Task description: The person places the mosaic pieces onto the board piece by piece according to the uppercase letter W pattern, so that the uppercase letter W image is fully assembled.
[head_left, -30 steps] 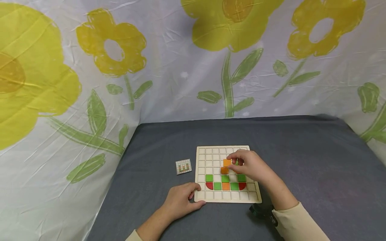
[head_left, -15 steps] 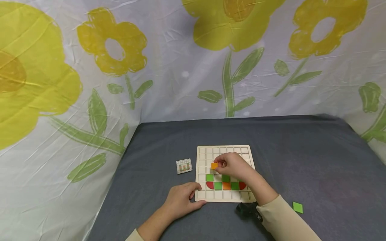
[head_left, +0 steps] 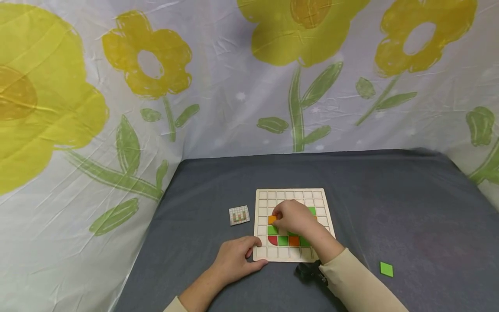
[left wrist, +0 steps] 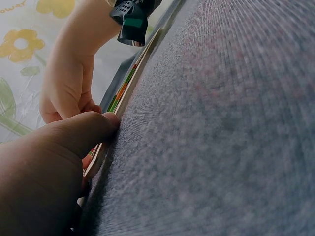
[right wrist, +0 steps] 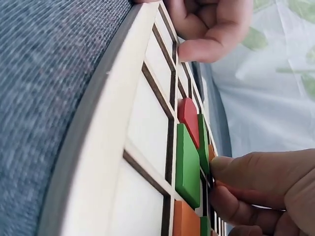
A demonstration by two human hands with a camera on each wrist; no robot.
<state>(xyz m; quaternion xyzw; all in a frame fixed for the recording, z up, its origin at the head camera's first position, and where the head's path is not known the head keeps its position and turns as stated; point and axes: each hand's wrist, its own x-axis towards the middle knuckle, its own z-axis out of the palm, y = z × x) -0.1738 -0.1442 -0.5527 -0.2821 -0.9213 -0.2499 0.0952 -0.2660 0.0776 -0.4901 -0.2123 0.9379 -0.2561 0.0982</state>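
A pale wooden grid board [head_left: 267, 252] lies on the table, with square green and orange tiles and rounded red ones in its cells. My left hand [head_left: 235, 258] holds its near left corner, thumb at the front edge and fingers at the left side. My right hand [head_left: 293, 216] pinches an orange square tile [head_left: 271, 219] at the cell just behind the left green tile [head_left: 272, 230]. In the right wrist view a red rounded tile [right wrist: 188, 119] and a green tile [right wrist: 187, 164] sit near those fingers. The right hand hides part of the board's middle.
A small card [head_left: 239, 215] with a printed grid pattern lies left of the board. One loose green tile [head_left: 386, 269] rests on the dark cloth to the right. A black device [head_left: 307, 272] is strapped at the right wrist. A flowered curtain [head_left: 226, 86] hangs behind.
My right hand has picked up the orange tile from the board's middle and carried it left and nearer, to the left column of tiles. The left hand stays at the corner.
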